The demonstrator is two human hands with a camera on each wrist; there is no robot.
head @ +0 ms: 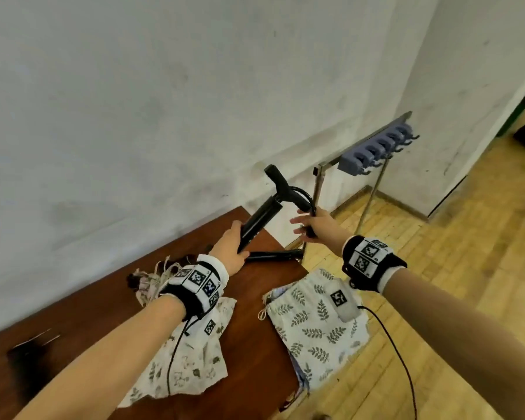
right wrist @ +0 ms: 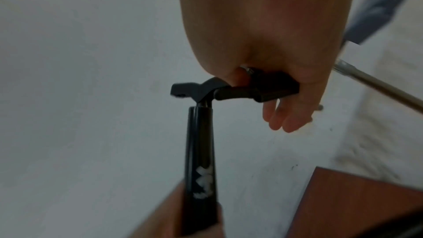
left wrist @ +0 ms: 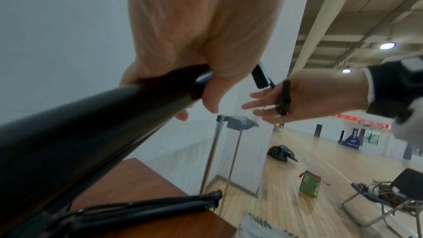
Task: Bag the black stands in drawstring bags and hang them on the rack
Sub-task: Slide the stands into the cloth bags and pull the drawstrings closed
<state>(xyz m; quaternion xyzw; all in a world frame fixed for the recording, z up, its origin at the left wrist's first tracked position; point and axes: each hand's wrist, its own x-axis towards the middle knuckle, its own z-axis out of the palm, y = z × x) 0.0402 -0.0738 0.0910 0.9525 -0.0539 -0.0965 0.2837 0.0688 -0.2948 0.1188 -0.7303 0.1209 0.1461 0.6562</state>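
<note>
Two hands (head: 311,221) grip stand (head: 262,215) past table (head: 288,268) edge.

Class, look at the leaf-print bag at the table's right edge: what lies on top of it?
A grey marker block with a cable rests on the leaf-print bag. Its contents, if any, are hidden.
</note>
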